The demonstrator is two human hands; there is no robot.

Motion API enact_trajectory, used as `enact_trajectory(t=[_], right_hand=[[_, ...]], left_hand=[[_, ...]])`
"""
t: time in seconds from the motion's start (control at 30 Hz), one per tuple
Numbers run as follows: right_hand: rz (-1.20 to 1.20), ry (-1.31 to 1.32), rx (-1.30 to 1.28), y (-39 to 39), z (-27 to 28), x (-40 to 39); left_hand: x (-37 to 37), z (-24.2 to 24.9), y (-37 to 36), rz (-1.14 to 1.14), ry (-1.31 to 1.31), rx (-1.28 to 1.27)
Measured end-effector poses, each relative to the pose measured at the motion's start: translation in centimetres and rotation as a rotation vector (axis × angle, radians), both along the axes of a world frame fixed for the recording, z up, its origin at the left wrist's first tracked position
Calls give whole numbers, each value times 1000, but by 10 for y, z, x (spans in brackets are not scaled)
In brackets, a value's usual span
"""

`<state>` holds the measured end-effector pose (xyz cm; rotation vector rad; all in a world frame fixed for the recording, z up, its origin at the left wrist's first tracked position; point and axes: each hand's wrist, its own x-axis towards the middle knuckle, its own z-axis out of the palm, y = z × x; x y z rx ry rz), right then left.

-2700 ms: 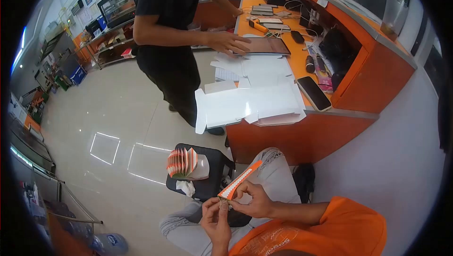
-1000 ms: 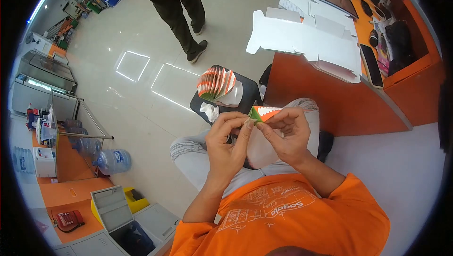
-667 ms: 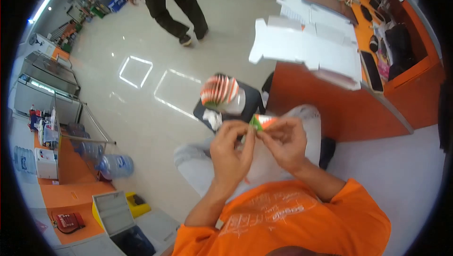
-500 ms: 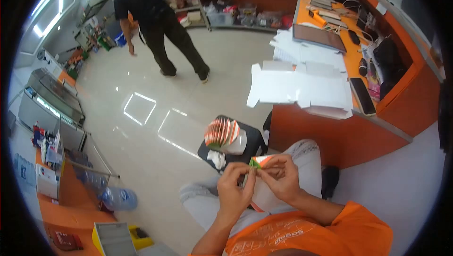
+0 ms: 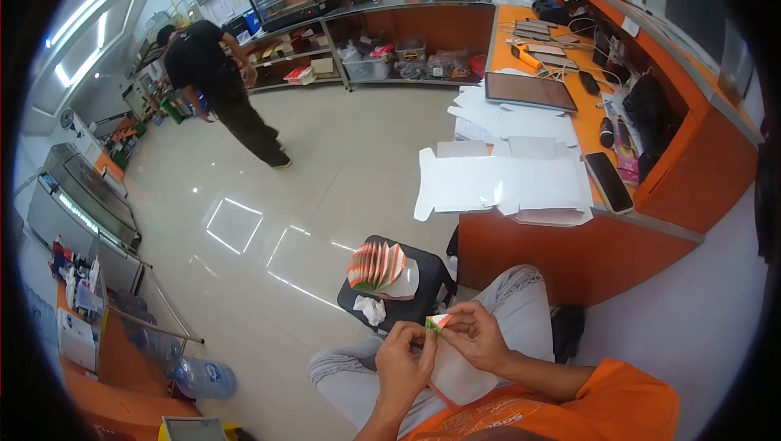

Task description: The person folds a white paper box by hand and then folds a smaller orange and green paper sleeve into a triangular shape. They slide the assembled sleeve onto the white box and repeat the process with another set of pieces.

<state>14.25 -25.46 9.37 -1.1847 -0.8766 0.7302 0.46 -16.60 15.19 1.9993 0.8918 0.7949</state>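
A small folded paper piece (image 5: 438,322) in orange, white and green is held above my lap. My left hand (image 5: 404,360) pinches its green end between thumb and fingers. From the other side, my right hand (image 5: 478,337) grips the orange and white part with its fingertips. Below my hands a white sheet-like thing (image 5: 465,377) with an orange edge lies on my lap, partly hidden. Just ahead, a black stool (image 5: 421,307) carries a fanned row of similar folded papers (image 5: 376,267) and a crumpled white tissue (image 5: 370,309).
An orange counter (image 5: 521,19) on the right bears flattened white card boxes (image 5: 496,185), a laptop (image 5: 530,91) and a phone (image 5: 608,182). Large water bottles (image 5: 203,377) stand at left. A person in dark clothes (image 5: 207,67) walks at the far left.
The view has tilted up, so my hands and the stool sit lower. The other person has moved away to the left. Both hands still hold the folded paper piece.
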Motion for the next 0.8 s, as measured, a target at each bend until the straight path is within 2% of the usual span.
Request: enact_trajectory(t=[0.07, 0.17, 0.23, 0.33, 0.43, 0.53, 0.67, 0.8], right_hand=[[3, -71, -16, -2, 0, 2], [21, 62, 23, -1, -10, -1], [-105, 181, 209, 0, -21, -11], [-171, 67, 78, -8, -32, -12], [-242, -69, 190, -6, -30, -18], [-253, 55, 205, -1, -16, -26], [-193, -20, 110, 0, -1, -16], [22, 102, 35, -1, -11, -1]], left_hand=[[-1, 1, 1, -36, -5, -22], [-4, 1, 3, -72, -29, -65], [-6, -3, 4, -74, -83, -263], [-8, -6, 4, -131, -135, -148], [-10, 0, -1, -88, -91, -183], [-8, 2, -4, -64, -148, -138], [-8, 5, -4, -45, -143, -21], [-12, 6, 3, -107, -71, -17]])
